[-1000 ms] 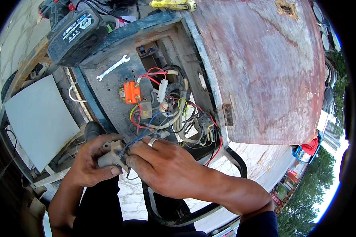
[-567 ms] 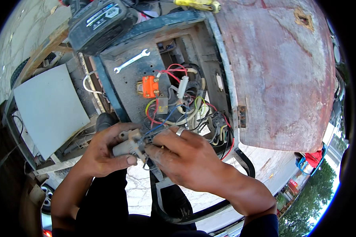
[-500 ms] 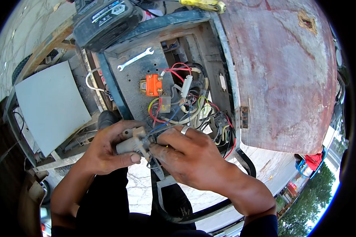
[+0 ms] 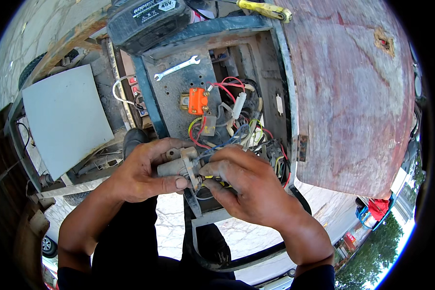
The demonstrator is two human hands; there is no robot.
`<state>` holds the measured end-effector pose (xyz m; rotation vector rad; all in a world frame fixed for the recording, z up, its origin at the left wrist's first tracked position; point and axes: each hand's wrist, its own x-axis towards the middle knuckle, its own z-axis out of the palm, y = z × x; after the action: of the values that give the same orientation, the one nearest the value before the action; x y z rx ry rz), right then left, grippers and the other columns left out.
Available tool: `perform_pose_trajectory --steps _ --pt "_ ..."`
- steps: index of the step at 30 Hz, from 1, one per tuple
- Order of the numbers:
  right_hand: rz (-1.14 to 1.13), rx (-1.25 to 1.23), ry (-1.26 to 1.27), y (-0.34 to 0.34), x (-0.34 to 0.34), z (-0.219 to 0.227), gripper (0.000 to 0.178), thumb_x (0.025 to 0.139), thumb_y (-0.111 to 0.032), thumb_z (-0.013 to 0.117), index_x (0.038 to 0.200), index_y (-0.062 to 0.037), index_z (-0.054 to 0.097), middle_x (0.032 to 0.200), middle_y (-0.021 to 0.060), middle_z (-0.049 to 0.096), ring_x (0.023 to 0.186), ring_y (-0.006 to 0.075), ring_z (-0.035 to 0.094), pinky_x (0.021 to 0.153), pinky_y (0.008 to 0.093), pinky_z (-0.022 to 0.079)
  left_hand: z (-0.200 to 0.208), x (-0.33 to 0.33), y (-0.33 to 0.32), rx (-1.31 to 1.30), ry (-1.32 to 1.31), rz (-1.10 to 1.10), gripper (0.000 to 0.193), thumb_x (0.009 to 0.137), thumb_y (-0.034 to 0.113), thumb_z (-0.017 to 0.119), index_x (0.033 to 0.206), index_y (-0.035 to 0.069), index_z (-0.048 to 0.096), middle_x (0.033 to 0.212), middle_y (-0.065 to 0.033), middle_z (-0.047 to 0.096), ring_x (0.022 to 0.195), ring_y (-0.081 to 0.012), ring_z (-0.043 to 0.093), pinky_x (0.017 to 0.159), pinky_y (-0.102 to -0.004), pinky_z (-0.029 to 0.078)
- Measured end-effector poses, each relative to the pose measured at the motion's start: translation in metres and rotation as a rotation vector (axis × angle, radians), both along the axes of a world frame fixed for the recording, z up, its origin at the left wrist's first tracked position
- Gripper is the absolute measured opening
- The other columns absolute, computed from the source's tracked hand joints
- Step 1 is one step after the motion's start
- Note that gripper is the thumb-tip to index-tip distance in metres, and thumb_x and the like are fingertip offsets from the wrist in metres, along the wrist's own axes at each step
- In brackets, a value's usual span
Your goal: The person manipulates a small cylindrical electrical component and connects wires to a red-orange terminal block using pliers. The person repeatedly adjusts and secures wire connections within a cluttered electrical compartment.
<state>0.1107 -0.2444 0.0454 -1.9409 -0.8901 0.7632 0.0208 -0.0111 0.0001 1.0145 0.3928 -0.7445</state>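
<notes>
My left hand [image 4: 137,171] is closed around a grey cylindrical electrical part [image 4: 170,168] with a square flange, its thumb pressed along the near side. At the flange's right face, my right hand [image 4: 253,186] has its thumb and fingers bent together close to a small terminal; what they pinch is hidden. Blue wires [image 4: 217,146] run up from behind the right fingers into a tangle of wires in an open metal box. An orange block with brass screws [image 4: 198,101] sits on the box's dark plate, and an open-end wrench [image 4: 177,68] lies above it.
The box's metal frame [image 4: 152,104] surrounds the wiring. A worn reddish wooden panel [image 4: 348,96] extends to the right on a hinge. A black battery pack [image 4: 147,24] and a yellow-handled tool [image 4: 266,9] rest at the far edge. A pale grey panel [image 4: 65,121] lies left.
The view has shifted a little, so the box sits further right. The grey part is turned slightly, showing more of its flange, and my right fingers have moved off its top to its right side.
</notes>
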Motion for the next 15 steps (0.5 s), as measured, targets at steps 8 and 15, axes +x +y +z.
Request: perform_pose_trajectory --steps 8,15 --pt "0.088 -0.018 -0.183 -0.002 0.002 0.003 0.034 0.075 0.000 0.077 0.109 -0.0031 0.071 0.104 0.0109 0.062 0.089 0.0330 0.065 0.074 0.0412 0.055 0.003 -0.001 -0.001 0.057 -0.071 0.025 0.077 0.083 0.025 0.085 0.145 -0.006 0.051 0.125 -0.0144 0.067 0.112 -0.0211 0.066 0.100 -0.0379 0.053" --pt "0.116 -0.097 -0.096 -0.002 -0.001 0.008 0.033 0.075 0.005 0.079 0.103 -0.0038 0.065 0.098 0.0112 0.061 0.085 0.0328 0.065 0.072 0.0414 0.054 -0.005 -0.002 -0.005 0.025 -0.097 -0.008 0.077 0.082 0.027 0.085 0.143 -0.007 0.052 0.122 -0.0155 0.068 0.109 -0.0224 0.067 0.097 -0.0377 0.055"
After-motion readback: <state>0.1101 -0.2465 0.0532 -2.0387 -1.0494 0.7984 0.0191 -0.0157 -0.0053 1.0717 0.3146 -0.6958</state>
